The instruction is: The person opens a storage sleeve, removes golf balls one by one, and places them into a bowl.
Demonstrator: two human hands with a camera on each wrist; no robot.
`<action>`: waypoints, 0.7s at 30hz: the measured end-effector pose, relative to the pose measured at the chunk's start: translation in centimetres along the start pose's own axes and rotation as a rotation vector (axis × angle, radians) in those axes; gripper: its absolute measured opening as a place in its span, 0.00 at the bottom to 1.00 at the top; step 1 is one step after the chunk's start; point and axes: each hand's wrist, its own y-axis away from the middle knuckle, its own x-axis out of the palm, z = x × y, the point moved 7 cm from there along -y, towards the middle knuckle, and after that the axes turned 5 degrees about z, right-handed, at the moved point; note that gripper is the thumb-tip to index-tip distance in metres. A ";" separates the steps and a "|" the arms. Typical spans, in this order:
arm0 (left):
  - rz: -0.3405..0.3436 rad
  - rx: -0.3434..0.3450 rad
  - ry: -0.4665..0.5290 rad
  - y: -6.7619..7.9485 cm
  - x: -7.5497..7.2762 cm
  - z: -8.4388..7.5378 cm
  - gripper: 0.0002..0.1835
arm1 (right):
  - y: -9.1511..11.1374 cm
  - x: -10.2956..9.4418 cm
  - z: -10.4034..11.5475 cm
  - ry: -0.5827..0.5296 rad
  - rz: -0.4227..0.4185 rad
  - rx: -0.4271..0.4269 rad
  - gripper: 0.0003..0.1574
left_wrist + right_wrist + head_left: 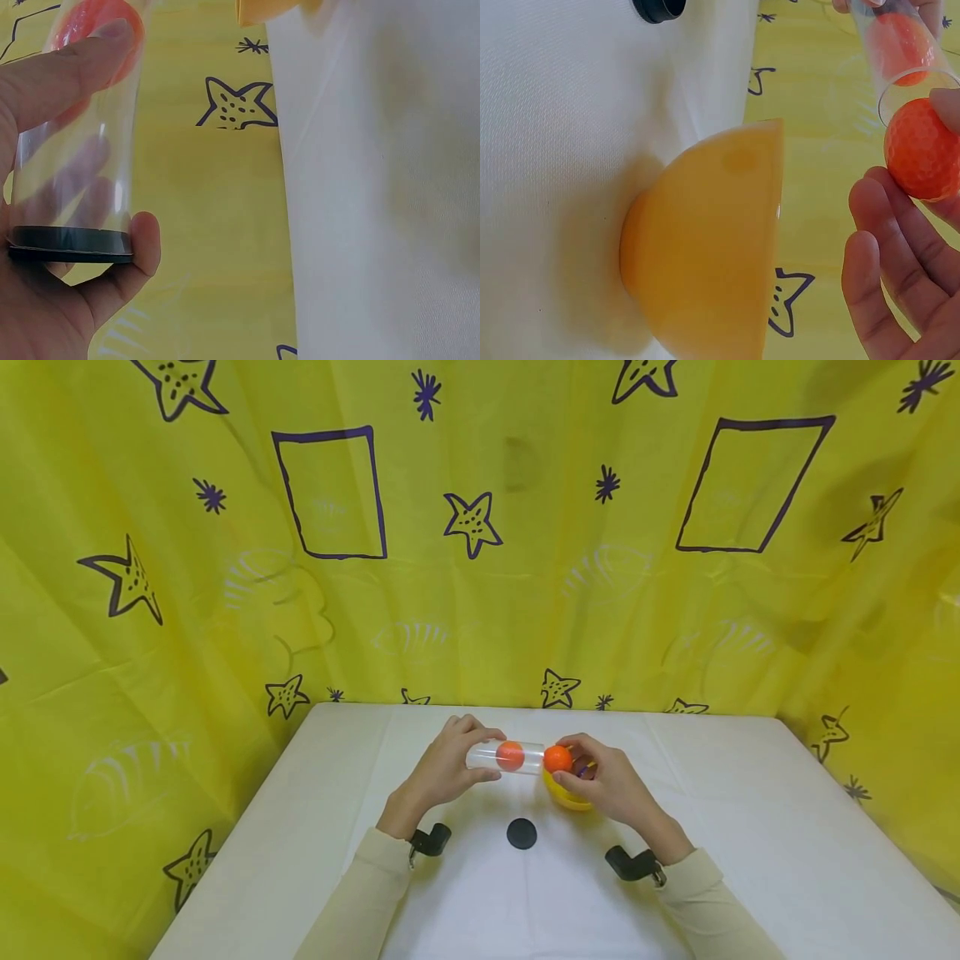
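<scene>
My left hand (pixel 452 758) grips a clear plastic tube (pixel 482 755) that lies sideways in the air, its open mouth toward the right. One orange ball (pixel 511 756) is inside the tube, and a black cap (pixel 71 244) closes the end near the left palm. A second orange ball (pixel 922 150) with a dimpled surface is pinched by my right hand (pixel 606 777), right at the tube's mouth. Below the right hand stands a yellow bowl (pixel 712 240), partly hidden by that hand in the head view. Its contents are mostly hidden.
A round black lid (pixel 522 833) lies on the white-covered table (pixel 465 893), in front of the bowl and between the forearms. Behind the table hangs a yellow curtain (pixel 510 602) with drawn stars and fish. Each wrist wears a black camera mount (pixel 632 863).
</scene>
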 end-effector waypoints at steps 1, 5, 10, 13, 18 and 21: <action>0.000 0.000 -0.004 0.0 0.0 0.0 0.25 | 0.0 -0.1 0.0 -0.002 -0.008 0.005 0.24; -0.002 0.001 0.002 0.0 -0.1 0.0 0.25 | 0.0 -0.4 -0.2 -0.011 -0.030 0.032 0.24; -0.006 0.003 0.010 0.0 -0.1 0.0 0.25 | 0.0 -0.7 -0.5 -0.015 -0.047 0.054 0.24; -0.007 0.002 0.011 0.0 -0.1 0.0 0.25 | 0.0 -0.8 -0.7 -0.017 -0.055 0.064 0.24; -0.003 -0.001 0.011 0.0 -0.1 0.0 0.25 | -0.1 -1.0 -1.4 0.000 -0.083 0.080 0.25; -0.004 -0.001 0.012 0.0 -0.1 0.0 0.25 | -0.2 -1.2 -1.8 0.003 -0.101 0.088 0.25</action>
